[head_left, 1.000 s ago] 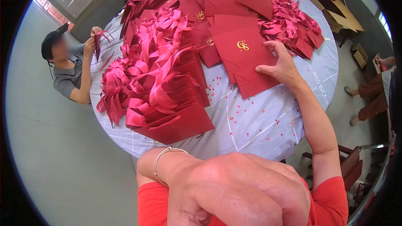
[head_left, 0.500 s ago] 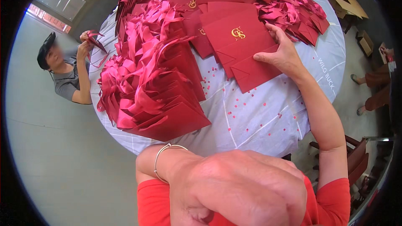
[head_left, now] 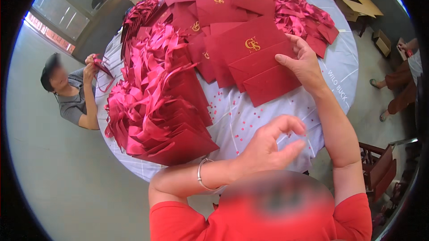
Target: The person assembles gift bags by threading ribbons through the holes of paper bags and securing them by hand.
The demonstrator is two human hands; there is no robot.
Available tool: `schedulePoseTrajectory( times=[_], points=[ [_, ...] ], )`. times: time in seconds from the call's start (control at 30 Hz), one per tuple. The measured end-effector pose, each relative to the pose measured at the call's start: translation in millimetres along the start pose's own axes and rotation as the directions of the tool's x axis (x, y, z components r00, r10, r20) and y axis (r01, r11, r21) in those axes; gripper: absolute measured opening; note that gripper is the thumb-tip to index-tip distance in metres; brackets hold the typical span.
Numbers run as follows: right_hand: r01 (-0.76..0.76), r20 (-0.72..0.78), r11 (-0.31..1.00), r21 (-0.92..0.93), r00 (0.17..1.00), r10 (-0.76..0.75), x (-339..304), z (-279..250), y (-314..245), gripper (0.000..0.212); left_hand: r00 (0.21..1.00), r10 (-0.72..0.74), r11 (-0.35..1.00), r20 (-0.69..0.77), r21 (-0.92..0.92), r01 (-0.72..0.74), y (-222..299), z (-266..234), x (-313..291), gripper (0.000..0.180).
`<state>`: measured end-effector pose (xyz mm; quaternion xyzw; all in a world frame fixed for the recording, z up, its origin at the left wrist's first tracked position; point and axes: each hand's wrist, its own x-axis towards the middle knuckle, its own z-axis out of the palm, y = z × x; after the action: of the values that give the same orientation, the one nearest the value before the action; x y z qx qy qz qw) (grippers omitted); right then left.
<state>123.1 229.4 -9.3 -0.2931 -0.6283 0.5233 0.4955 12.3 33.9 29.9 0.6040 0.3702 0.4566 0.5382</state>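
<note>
Between the thumb and fingers of my right hand [head_left: 304, 64] is the right edge of a flat dark-red paper bag [head_left: 263, 67] with a gold emblem. The bag is tilted over the table, and its base folds show. My left hand [head_left: 278, 145], with a silver bangle [head_left: 199, 176] at the wrist, hovers nearer to me, thumb and fingers curved apart around nothing visible. To the left stands a tight row of red bags with pink ribbon handles [head_left: 154, 93]. More flat red bags [head_left: 219, 4] lie overlapped behind the one I hold.
A pale cloth with scattered red dots covers the round table [head_left: 232, 125]. Another bundle of ribboned bags [head_left: 299, 13] lies at the far right. A co-worker [head_left: 71, 89] handles a ribboned bag at the left. Cardboard boxes [head_left: 357, 2] and a wooden chair [head_left: 377, 169] stand to the right.
My left hand has moved forward, away from close in front of the camera, and now shows over the table's near edge. My right hand still holds the bag, whose near edge looks lifted slightly.
</note>
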Motion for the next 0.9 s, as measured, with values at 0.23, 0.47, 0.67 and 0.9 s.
schedulePoseTrajectory(
  times=[0.23,0.47,0.67,0.9],
  points=[
    [0.083,-0.088,0.967,0.242,0.994,-0.063,6,-35,-15,0.04,0.882,0.363,0.719,-0.301,0.692,-0.059,-35,-6,15,0.078],
    [-0.015,0.004,0.909,0.418,1.0,0.014,2,-30,-18,0.033,0.875,0.023,0.999,-0.483,0.038,-0.005,-50,-19,30,0.06],
    [-0.038,-0.006,0.912,0.408,0.999,0.045,7,-26,-7,0.026,0.894,-0.313,0.903,-0.32,-0.392,0.175,-42,-16,32,0.034],
    [0.129,-0.43,0.705,0.697,0.863,0.267,23,-72,-4,0.028,0.864,-0.216,0.964,-0.454,-0.239,0.116,-41,-30,38,0.032]
  ],
)
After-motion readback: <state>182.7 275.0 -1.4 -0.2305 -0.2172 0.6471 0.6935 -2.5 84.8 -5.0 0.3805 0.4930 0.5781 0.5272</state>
